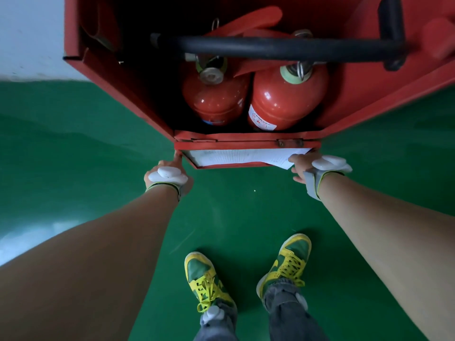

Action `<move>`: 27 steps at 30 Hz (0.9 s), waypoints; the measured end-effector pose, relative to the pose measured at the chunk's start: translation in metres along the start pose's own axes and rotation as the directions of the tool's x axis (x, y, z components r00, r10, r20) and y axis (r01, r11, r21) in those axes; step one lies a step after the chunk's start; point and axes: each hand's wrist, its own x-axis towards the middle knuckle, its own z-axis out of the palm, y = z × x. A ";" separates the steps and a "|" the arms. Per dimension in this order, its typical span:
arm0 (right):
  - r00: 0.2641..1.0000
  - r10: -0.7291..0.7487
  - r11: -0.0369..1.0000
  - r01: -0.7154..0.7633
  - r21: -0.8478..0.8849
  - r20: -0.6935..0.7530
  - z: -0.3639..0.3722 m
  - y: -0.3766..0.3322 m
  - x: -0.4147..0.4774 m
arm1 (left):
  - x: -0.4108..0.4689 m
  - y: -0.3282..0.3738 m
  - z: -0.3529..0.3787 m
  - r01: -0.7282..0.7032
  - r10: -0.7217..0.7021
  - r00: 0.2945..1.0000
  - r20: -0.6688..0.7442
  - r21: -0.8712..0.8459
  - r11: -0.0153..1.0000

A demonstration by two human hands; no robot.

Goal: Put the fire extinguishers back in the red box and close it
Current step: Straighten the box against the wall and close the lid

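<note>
Loading looks done. Two fire extinguishers (248, 99) upright and side by side inside the red box (118, 77), touching at the shoulders, a black hose (270, 46) draped across above their valves at 12 o'clock. Closing still to come: drop-down front door (246, 157) hanging open from the hinged lower edge, a white paper sheet (236, 156) on its inner face.

Left hand (167, 174) at the door's 9 o'clock corner, fingertips on the edge, grip mostly hidden behind the white sensor puck strapped to the back of the hand, so curled or flat cannot be told. Right hand (310, 167) at the 3 o'clock corner, fingers loosely spread over the paper's corner and the door edge (not plainly gripping). Likely next: swing the door up and latch; worth watching that loose paper corner and the hose.

Underfoot, glossy green painted floor (73, 156), faint reflections. Pale wall (29, 33) at 10 o'clock, behind the box. Green and yellow shoes (246, 271) at 6 o'clock.
</note>
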 end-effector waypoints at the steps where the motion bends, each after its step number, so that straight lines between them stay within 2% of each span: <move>1: 1.000 -0.001 1.000 0.001 -0.004 -0.003 0.000 -0.001 -0.003 | 0.001 -0.002 0.003 -0.010 0.010 1.000 0.003 -0.004 1.000; 7: 0.998 -0.060 0.972 0.062 -0.224 0.017 -0.005 0.002 -0.016 | -0.006 -0.008 0.010 0.025 -0.025 0.999 0.040 0.014 1.000; 10: 0.992 -0.096 0.967 0.073 -0.244 -0.084 -0.009 0.019 -0.035 | -0.026 -0.013 0.012 -0.016 0.018 0.995 0.101 -0.023 1.000; 15: 0.998 -0.038 0.944 0.020 -0.329 -0.049 -0.033 0.031 -0.085 | -0.082 -0.036 -0.012 -0.007 0.027 0.977 0.212 -0.096 0.995; 17: 0.997 -0.035 0.945 0.009 -0.327 -0.074 -0.047 0.031 -0.111 | -0.109 -0.044 -0.025 -0.014 0.056 0.980 0.192 -0.211 0.977; 19: 0.994 0.014 0.916 -0.054 -0.397 -0.104 -0.062 0.035 -0.141 | -0.135 -0.052 -0.039 -0.025 0.086 0.974 0.209 -0.281 0.959; 21: 0.992 0.111 0.871 -0.128 -0.474 -0.065 -0.077 0.041 -0.170 | -0.156 -0.058 -0.051 0.002 0.084 0.956 0.282 -0.293 0.956; 23: 0.985 0.170 0.892 -0.163 -0.421 -0.020 -0.100 0.027 -0.201 | -0.175 -0.061 -0.074 0.035 0.087 0.947 0.309 -0.370 0.928; 24: 0.978 0.209 0.924 -0.200 -0.326 -0.007 -0.108 0.020 -0.215 | -0.184 -0.062 -0.085 0.076 0.087 0.941 0.327 -0.455 0.887; 27: 0.974 0.219 0.976 -0.218 -0.029 0.048 -0.131 -0.012 -0.244 | -0.205 -0.062 -0.123 0.214 0.075 0.927 0.368 -0.682 0.700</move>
